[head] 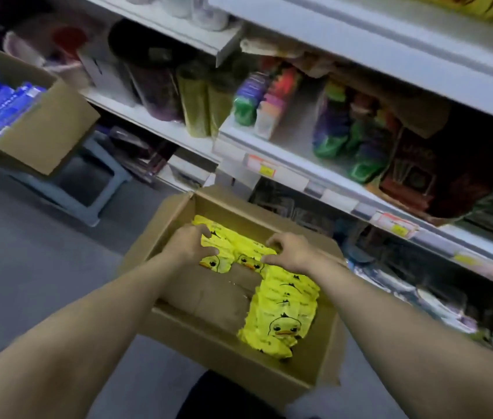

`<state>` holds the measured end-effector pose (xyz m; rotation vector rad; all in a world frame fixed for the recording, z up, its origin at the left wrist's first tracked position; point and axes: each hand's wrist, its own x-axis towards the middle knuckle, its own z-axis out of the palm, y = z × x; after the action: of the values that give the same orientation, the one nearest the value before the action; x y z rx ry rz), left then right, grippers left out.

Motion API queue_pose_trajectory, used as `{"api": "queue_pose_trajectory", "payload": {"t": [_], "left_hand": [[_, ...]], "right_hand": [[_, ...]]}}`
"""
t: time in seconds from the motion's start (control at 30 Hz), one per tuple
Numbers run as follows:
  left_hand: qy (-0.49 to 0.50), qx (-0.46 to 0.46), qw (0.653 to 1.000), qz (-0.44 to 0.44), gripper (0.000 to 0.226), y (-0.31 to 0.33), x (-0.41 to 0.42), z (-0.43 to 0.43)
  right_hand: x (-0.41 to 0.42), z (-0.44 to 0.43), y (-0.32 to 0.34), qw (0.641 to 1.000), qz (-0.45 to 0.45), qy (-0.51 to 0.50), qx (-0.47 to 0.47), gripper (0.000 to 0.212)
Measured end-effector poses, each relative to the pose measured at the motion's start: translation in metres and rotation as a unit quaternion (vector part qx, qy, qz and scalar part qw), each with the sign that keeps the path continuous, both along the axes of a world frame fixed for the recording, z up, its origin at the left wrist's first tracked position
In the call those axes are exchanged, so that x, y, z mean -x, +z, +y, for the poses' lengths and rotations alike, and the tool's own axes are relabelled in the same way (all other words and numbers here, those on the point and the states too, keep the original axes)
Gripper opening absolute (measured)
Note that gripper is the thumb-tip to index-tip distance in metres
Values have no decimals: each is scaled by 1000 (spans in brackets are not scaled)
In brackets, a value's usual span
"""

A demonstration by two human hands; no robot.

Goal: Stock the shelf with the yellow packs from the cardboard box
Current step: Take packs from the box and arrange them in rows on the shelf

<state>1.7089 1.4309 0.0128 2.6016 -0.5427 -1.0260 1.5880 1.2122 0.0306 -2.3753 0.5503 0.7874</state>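
An open cardboard box [269, 375] sits on the floor in front of me. Inside it lie yellow packs printed with a duck face: one row along the far side [233, 241] and another row down the right side [284, 316], with bare cardboard showing at the near left. My left hand [189, 241] rests on the far row with fingers curled over the packs. My right hand [289, 249] pinches the top edge of the same far row. The white shelves [281, 160] rise at the right, filled with goods.
A second cardboard box [42, 137] with blue packs sits at the left on a grey plastic stool [87, 192]. Grey floor [27, 267] spreads at the left. Shelf edges carry price tags [264, 167]. Dark packets fill the lower shelf beside the box.
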Motion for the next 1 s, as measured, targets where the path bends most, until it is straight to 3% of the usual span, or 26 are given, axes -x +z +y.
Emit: {"api": "queue_pose_trajectory", "payload": {"t": [0.27,0.53,0.77,0.9,1.0], "left_hand": [[35,36,997,50,44,-110,-18,23],[54,93,994,31,40,-182,-26,21],[34,63,997,-16,59,-208,-27,22],[25,28,999,6,58,-219,-26,30],[17,-9,1000,16,54,-227,-23,35]], "right_hand": [[-27,13,-115,994,35,-95,-32,49],[-42,13,-183,990,63,-128,-4,52],[-38,17,-212,995,52,-80,41,62],[-35,27,-225,991,53,-38,117,67],[-33,36,-233,983,29,-33,180,58]]}}
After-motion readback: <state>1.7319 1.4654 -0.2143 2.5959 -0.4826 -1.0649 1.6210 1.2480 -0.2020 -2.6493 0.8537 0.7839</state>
